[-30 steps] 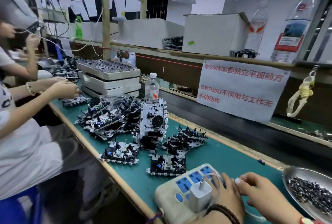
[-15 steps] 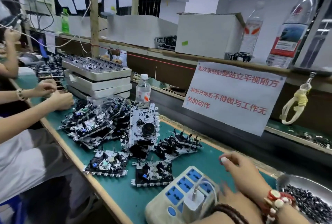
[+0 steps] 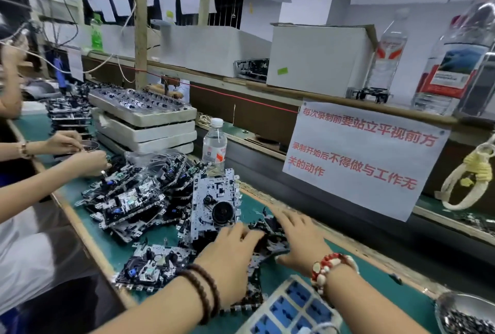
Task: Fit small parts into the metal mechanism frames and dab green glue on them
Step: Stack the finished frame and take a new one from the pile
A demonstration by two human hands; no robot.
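A: Mechanism frames (image 3: 128,199) are heaped centre-left of the frame; one lies under both hands at lower centre.

B: Handling?

A: Probably stiff, light, snaggy; hold by edges. Left hand (image 3: 230,250) curls onto it; right hand (image 3: 297,237) lies flat, fingers spread.

Many metal mechanism frames (image 3: 126,199) lie in a loose heap on the green bench, silver plates with black parts, most of them tilted. One frame (image 3: 215,201) stands upright, showing a round black wheel. One more frame (image 3: 152,266) lies flat near the bench edge. Small dark parts fill a metal dish (image 3: 467,317) at the right.
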